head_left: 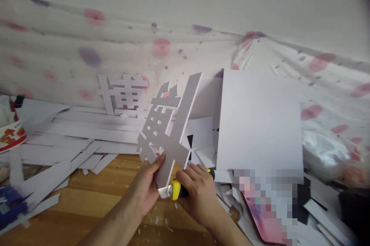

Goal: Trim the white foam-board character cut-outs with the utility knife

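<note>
My left hand [146, 186] grips a white foam-board cut-out character [180, 121] by its lower part, thumb on the near face. The cut-out is held tilted above the table. Closed around a yellow-and-black utility knife [175, 189] is my right hand [199, 190]. The knife's metal front end lies at the bottom edge of the cut-out; whether it touches cannot be made out. Behind, a second white cut-out character [106, 97] leans upright against the sheet-covered wall.
A large white board [260, 123] stands at right, near a clear plastic bag [323, 155] and a pink, partly pixelated object [267, 226]. White strips [78, 136] cover the wooden table's [95, 196] back and left. A printed tub [13, 136] and blue object [10, 207] sit far left.
</note>
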`<action>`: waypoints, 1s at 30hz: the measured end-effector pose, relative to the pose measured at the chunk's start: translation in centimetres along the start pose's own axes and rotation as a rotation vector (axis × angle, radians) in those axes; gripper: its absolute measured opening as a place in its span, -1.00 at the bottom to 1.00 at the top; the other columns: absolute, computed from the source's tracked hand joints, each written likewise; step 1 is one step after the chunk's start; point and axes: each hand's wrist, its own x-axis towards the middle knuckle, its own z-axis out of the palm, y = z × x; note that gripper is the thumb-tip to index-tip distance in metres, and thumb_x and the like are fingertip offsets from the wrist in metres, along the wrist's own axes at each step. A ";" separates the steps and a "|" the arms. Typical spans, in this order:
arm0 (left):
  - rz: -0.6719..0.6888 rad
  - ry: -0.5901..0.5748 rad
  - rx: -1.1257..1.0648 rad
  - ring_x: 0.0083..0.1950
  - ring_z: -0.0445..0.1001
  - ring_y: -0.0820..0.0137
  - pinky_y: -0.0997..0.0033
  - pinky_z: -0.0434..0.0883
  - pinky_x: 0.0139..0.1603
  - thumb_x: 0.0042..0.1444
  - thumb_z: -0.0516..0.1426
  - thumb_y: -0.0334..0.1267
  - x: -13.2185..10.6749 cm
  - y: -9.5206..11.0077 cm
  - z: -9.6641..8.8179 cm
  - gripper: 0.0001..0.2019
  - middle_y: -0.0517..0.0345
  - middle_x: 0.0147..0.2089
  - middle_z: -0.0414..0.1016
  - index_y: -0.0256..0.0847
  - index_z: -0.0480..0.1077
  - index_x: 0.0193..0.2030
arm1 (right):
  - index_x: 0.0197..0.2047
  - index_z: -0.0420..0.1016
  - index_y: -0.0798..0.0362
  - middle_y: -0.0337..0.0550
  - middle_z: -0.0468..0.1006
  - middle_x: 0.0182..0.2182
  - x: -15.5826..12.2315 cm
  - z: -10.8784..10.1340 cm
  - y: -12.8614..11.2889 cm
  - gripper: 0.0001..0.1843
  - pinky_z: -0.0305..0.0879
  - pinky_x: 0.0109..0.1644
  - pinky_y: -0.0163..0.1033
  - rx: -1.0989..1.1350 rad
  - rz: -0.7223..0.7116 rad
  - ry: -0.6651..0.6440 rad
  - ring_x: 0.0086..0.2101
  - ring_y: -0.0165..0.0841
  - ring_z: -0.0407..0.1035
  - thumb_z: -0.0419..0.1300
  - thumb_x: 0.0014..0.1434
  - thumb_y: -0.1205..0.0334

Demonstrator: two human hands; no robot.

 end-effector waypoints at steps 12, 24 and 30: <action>0.012 -0.023 -0.026 -0.44 0.48 0.48 0.53 0.46 -0.40 0.04 0.15 -0.45 0.4 -0.1 -0.3 -0.96 0.16 -0.42 0.52 -0.31 0.43 -0.39 | -0.51 0.24 0.01 -0.29 0.36 -0.56 0.0 -0.2 0.3 -0.87 -0.07 -0.42 -0.24 -0.022 0.035 0.010 -0.49 -0.38 0.19 0.17 -0.11 0.33; 0.020 -0.044 -0.017 -0.46 0.47 0.50 0.54 0.47 -0.43 0.04 0.15 -0.46 0.3 -0.5 -0.3 -0.96 0.16 -0.44 0.50 -0.32 0.42 -0.39 | -0.51 0.27 0.02 -0.29 0.39 -0.56 0.2 -0.5 0.6 -0.89 -0.04 -0.42 -0.25 -0.019 0.020 0.048 -0.49 -0.38 0.22 0.17 -0.14 0.35; 0.015 -0.044 -0.012 -0.44 0.48 0.49 0.54 0.46 -0.43 0.03 0.17 -0.42 0.5 -0.3 -0.4 -0.97 0.16 -0.43 0.51 -0.31 0.44 -0.37 | -0.53 0.25 0.02 -0.29 0.38 -0.57 0.3 -0.5 0.3 -0.88 -0.08 -0.44 -0.24 -0.017 0.000 -0.006 -0.50 -0.38 0.21 0.17 -0.10 0.32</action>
